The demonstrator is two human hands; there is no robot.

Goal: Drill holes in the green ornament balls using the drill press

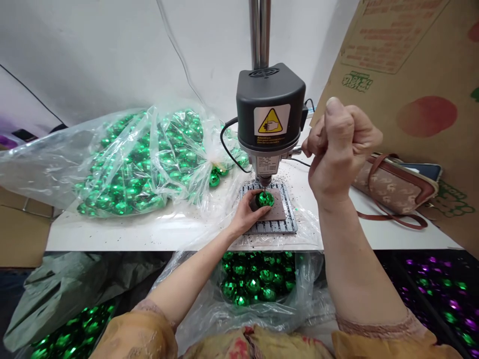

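Note:
A shiny green mirrored ball [266,199] rests on a brown board [277,212] over the slotted metal base [292,227] of a drill press [270,107]. My left hand [249,212] grips the ball from its left side, thumb in front and fingers behind. Right above the ball is the chuck [265,180], its bit close to or touching the ball's top. My right hand [341,144] is closed in a fist around the press's feed handle at the right of the head; most of the handle is hidden by the fingers.
A clear plastic bag [138,164] full of green balls lies left of the press. Below the table edge, more green balls [258,281] sit in an open bag. A handbag [400,184] and a large cardboard box [422,75] stand at right. Dark shavings dot the white table [112,234].

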